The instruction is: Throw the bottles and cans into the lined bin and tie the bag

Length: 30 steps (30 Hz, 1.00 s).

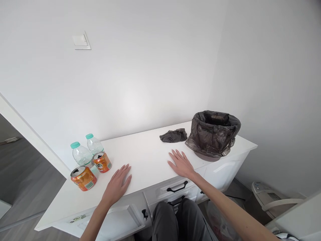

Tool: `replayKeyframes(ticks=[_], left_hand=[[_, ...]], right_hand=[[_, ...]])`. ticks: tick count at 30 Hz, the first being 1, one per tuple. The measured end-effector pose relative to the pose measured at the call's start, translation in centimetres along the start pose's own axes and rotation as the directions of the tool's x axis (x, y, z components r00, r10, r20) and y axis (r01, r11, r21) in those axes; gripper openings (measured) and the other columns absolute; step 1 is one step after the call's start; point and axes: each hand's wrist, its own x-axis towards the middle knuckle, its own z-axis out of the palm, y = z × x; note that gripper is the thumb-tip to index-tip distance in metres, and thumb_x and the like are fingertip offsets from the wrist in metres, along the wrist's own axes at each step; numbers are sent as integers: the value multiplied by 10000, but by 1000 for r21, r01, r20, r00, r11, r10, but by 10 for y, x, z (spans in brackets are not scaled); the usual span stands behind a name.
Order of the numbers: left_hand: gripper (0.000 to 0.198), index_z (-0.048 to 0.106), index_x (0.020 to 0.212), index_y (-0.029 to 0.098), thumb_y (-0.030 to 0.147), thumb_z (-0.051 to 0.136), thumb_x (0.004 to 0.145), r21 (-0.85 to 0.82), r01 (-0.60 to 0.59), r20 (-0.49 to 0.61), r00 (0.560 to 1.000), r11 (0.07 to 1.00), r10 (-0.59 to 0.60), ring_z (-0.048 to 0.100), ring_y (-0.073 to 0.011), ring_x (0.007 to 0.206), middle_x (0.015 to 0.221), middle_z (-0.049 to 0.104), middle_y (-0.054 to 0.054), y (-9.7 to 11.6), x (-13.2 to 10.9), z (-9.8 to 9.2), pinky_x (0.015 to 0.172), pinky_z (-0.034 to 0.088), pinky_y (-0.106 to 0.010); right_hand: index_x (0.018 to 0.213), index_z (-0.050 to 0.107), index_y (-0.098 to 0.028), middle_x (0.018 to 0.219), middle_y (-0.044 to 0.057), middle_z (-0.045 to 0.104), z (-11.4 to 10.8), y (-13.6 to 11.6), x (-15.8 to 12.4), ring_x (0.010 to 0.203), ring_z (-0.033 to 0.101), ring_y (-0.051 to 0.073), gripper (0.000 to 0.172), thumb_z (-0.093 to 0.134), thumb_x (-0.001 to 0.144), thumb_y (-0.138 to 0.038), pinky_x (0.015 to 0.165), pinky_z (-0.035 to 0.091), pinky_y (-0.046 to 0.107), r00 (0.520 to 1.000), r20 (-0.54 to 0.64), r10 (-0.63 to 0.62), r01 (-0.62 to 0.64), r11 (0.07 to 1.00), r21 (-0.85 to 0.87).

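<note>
My left hand [117, 184] lies flat on the white cabinet top [142, 157], fingers stretched out and holding nothing. To its left stand two opened orange drink cans, one nearer [85, 179] and one farther back [103, 163]. Behind them are two clear plastic bottles with teal caps, a front bottle [81, 154] and a rear bottle [95, 145]. My right hand [181, 164] also rests flat and empty, fingers spread. Just beyond it is a crumpled black plastic bag [173, 136]. Right of that hand, a trash bin [208, 157] is lined with a dark plastic bag [213, 135].
A white wall [150, 67] with a light switch [81, 41] rises behind the cabinet. Black handles [177, 186] stick out from the drawers in front. A grey and white appliance [271, 197] is on the floor at the right.
</note>
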Motion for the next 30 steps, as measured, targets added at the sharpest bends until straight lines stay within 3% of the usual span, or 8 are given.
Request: replayKeyframes(ticks=[14, 30], left_hand=[[558, 487, 1546, 294, 540, 363, 1060, -19, 61, 55, 997, 998, -60, 412, -235, 1530, 1632, 469, -10, 6, 2, -3, 1286, 325, -485], [572, 492, 1541, 261, 540, 350, 1062, -19, 72, 69, 995, 997, -70, 418, -227, 1526, 1626, 473, -27, 11, 2, -7, 1284, 328, -486]], right_hand=[[1656, 317, -206, 1750, 46, 176, 1, 2, -2, 1632, 78, 235, 720, 169, 1074, -604, 1312, -10, 453, 999, 27, 27, -28, 1000, 8], [1644, 348, -186, 1742, 50, 208, -4, -3, -5, 1628, 111, 243, 690, 209, 1079, -557, 1315, 24, 462, 999, 17, 32, -33, 999, 13]])
